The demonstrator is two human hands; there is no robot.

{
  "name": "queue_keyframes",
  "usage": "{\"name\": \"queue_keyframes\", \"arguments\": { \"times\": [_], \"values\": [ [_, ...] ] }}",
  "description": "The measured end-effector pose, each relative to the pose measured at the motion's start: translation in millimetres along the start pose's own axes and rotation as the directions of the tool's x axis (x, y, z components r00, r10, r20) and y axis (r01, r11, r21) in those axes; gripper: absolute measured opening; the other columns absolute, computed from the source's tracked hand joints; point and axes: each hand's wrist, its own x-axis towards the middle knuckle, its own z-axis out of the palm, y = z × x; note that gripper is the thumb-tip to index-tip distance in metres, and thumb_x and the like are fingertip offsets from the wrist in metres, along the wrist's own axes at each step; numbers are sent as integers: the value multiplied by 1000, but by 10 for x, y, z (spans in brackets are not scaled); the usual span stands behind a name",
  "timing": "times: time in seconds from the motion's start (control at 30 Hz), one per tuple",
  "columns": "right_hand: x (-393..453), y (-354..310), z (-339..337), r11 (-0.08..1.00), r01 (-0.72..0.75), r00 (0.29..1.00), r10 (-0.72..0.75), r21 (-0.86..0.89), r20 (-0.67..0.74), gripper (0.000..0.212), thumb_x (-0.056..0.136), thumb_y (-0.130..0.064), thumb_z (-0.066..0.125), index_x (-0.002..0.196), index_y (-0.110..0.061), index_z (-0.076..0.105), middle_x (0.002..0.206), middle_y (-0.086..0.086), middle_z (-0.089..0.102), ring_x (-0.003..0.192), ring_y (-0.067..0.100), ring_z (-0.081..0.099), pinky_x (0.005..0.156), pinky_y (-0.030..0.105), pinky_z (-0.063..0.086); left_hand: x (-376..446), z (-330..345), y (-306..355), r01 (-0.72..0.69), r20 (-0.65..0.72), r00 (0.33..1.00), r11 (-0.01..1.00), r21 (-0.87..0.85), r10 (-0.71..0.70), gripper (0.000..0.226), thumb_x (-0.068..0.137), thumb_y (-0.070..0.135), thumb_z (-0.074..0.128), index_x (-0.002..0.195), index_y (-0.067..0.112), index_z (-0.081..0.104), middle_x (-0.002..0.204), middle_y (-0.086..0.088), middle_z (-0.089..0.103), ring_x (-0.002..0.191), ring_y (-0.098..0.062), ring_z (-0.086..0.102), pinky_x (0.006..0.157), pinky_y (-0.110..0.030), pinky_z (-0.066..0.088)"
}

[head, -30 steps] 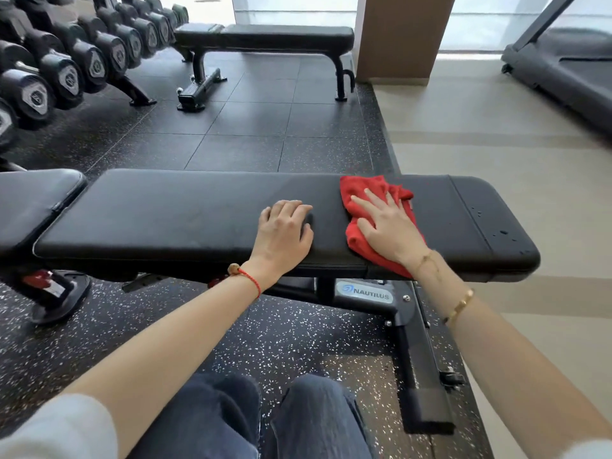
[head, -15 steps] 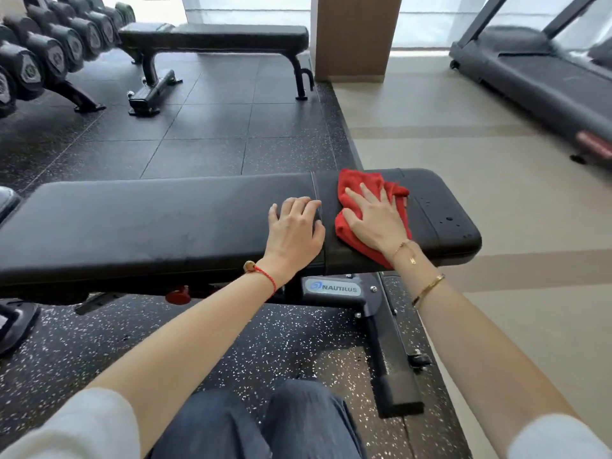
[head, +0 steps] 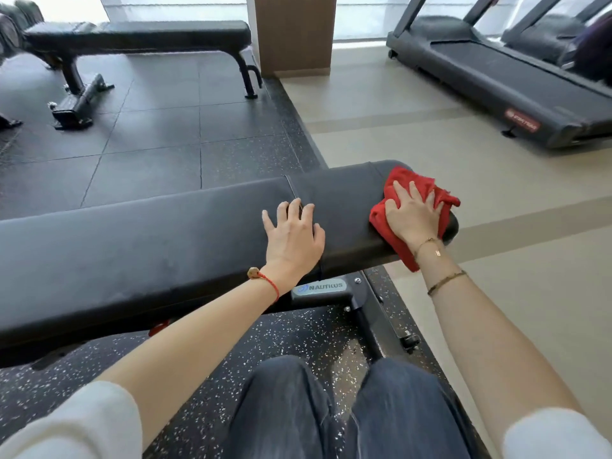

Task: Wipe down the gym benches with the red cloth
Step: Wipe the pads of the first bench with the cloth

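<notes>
A long black padded bench (head: 149,246) runs across in front of me. My right hand (head: 412,215) presses flat on the red cloth (head: 442,197) at the bench's rounded right end; part of the cloth hangs over the near edge. My left hand (head: 293,236) rests palm down on the pad near the seam between the two cushions, fingers spread, holding nothing. A second black bench (head: 139,36) stands at the back on the rubber floor.
The near bench's metal frame with a Nautilus label (head: 326,288) sits under the pad, right above my knees (head: 347,409). Two treadmills (head: 496,77) stand at the back right on the beige floor. A wooden pillar (head: 294,31) rises behind. Dumbbells show at far left.
My right hand has slid the red cloth rightward along the pad to the bench's end. My view has turned to the right. The left hand stays flat near the seam.
</notes>
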Motion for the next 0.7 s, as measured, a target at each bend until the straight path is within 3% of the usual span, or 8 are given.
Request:
{"name": "queue_keyframes", "arguments": {
  "times": [0.13,0.3,0.37,0.5,0.6,0.7],
  "values": [
    [122,-94,-27,986,161,983,-157,-33,90,52,97,-37,32,149,-40,27,163,-1,13,148,40,5,120,52,-2,3,5,11,-7,-2,1000,999,32,7,48,96,34,37,140,18,42,149,-6,39,138,-28,31,115,-65,18],
    [-127,194,18,928,371,927,-372,30,58,49,97,-36,37,145,-46,32,161,-7,20,150,32,5,122,50,-1,5,28,1,-13,-5,1000,999,38,13,47,96,34,37,140,18,42,148,-6,40,138,-28,31,115,-65,18],
    [-191,336,47,938,335,942,-336,92,1,48,97,-34,38,144,-44,35,161,-6,21,150,29,5,123,46,-1,4,40,-13,-20,-4,1000,999,39,20,48,96,34,37,141,19,41,150,-6,39,139,-28,30,115,-65,17],
    [-39,421,23,986,140,988,-133,90,-80,49,96,-31,37,145,-36,38,160,0,23,149,33,8,122,47,-1,-8,47,2,-13,-6,1000,999,33,13,48,96,34,38,141,19,42,151,-6,39,140,-27,30,116,-64,17],
    [224,363,-44,997,25,999,-23,75,-27,50,97,-37,32,147,-38,34,161,-1,19,148,36,8,121,50,-2,-9,56,22,3,-33,999,998,56,-1,47,95,33,41,139,19,46,149,-6,42,138,-27,34,115,-63,20],
    [467,316,-96,997,51,998,-54,55,45,51,97,-37,28,149,-40,29,163,-1,14,148,39,7,121,52,1,2,63,35,17,-63,998,998,62,-13,45,93,32,43,136,19,49,146,-5,46,136,-26,37,114,-62,22]
  ]
}}
